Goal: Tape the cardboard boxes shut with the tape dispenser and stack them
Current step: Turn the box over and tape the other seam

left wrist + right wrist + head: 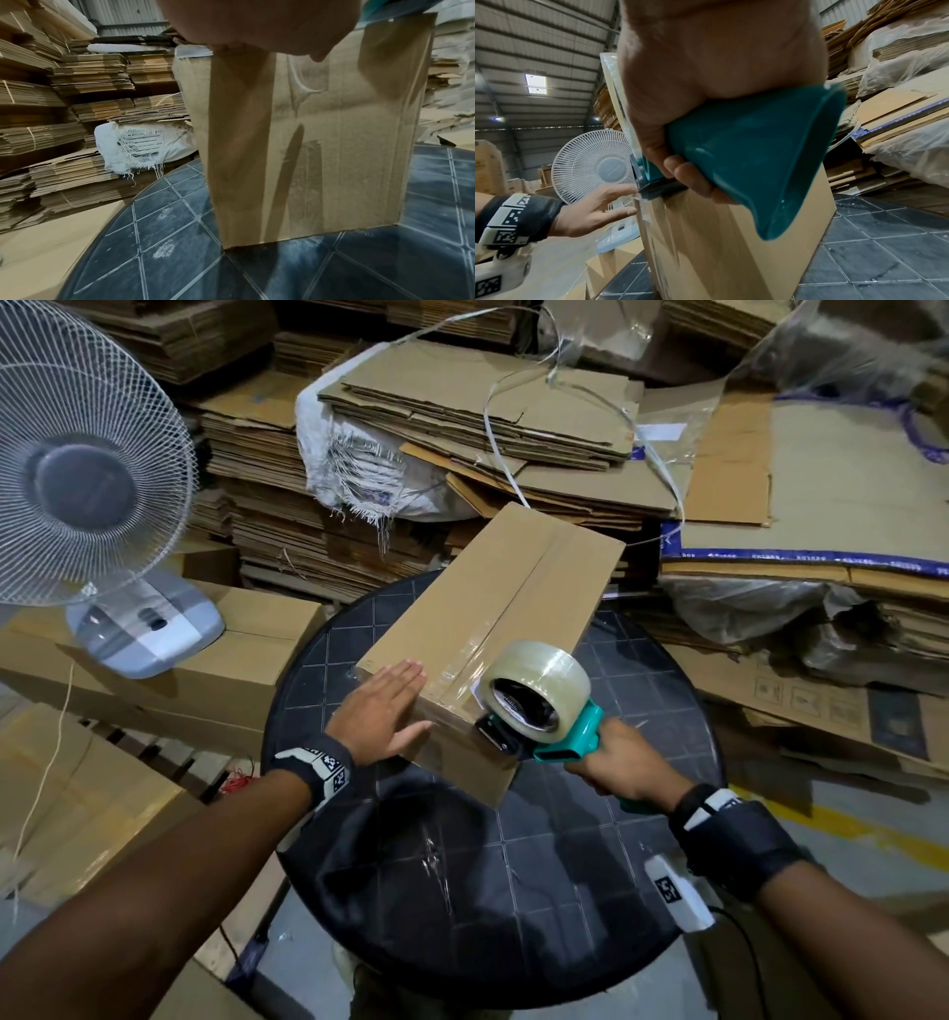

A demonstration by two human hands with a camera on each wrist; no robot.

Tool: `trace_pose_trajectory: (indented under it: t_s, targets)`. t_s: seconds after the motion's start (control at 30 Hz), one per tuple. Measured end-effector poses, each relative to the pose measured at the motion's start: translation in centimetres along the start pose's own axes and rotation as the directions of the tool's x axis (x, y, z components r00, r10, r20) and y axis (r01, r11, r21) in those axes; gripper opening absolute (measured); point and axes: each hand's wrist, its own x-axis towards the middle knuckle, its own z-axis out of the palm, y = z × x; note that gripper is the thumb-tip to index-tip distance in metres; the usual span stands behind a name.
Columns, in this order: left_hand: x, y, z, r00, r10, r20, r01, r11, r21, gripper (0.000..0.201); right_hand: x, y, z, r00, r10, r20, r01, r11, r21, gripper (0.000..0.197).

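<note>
A long brown cardboard box (pixel 503 608) lies on the round dark table (pixel 565 891), its near end toward me, clear tape along the near part of its top seam. My left hand (pixel 385 711) lies flat with straight fingers on the box's near left corner. My right hand (pixel 624 762) grips the handle of the teal tape dispenser (pixel 560 726), whose clear tape roll (pixel 536 683) sits at the near top edge of the box. In the right wrist view the teal handle (pixel 757 162) fills my fist, the box (pixel 731 243) below. The left wrist view shows the box's end face (pixel 308 142).
A white fan (pixel 87 469) stands on closed cardboard boxes (pixel 246 660) to the left. Piles of flattened cardboard (pixel 462 418) and plastic-wrapped stacks (pixel 821 608) ring the table at the back and right. A torn white sack (pixel 359 469) lies among them.
</note>
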Motion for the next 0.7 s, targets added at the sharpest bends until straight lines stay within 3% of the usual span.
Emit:
trace_pose_trajectory:
  t_s: [0.3,0.43,0.57,0.7]
  targets:
    - [0.3,0.2,0.2,0.999,-0.035,-0.034,0.035,0.999,-0.004,0.057,-2.1,3.5,-1.2,1.0,0.029,0.01,-0.028,0.994,-0.103,0.009]
    - [0.7,2.1,-0.1,0.993,-0.108,-0.045,0.109,0.993,0.033,0.066,-1.2,3.5,-0.3,0.999,-0.003,-0.038,-0.007,0.966,-0.259,0.016]
    - [1.8,6.4,0.8,0.998,0.054,0.028,-0.053,0.997,-0.049,0.073,-1.6,3.4,-0.4,1.0,-0.016,-0.025,0.01,0.97,-0.242,0.013]
    - [2.7,8.0,1.2,0.998,0.044,0.035,-0.041,0.994,-0.105,0.07,-1.9,3.3,-0.3,0.999,-0.02,-0.03,0.013,0.972,-0.233,0.023]
